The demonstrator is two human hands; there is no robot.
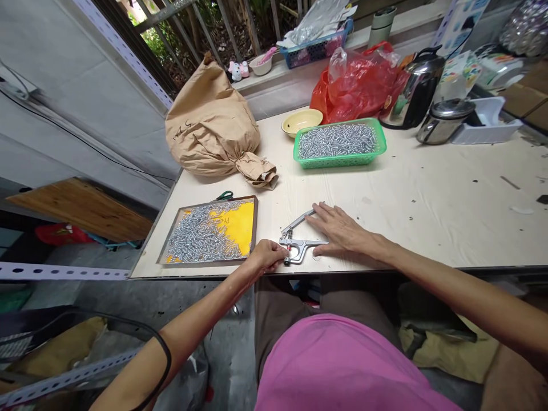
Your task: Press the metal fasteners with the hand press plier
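A silver hand press with two spread handles, a spring and a red part near its jaw (301,248) lies at the table's front edge. My left hand (269,255) is closed in a pinch at the jaw end; whatever small piece is between its fingertips is hidden. My right hand (342,229) spans the two handles, fingertips on the upper one and thumb by the lower one. Left of the press, a shallow tray (256,228) with a yellow bottom holds many small silver metal pins (197,234), heaped toward its left side.
Behind stands a green basket (340,162) full of similar metal pieces, beside a yellow bowl (302,121). A brown paper sack (214,125) lies back left, green-handled scissors (225,196) by the tray. Red plastic bags (355,85) and a kettle (417,88) stand at the back.
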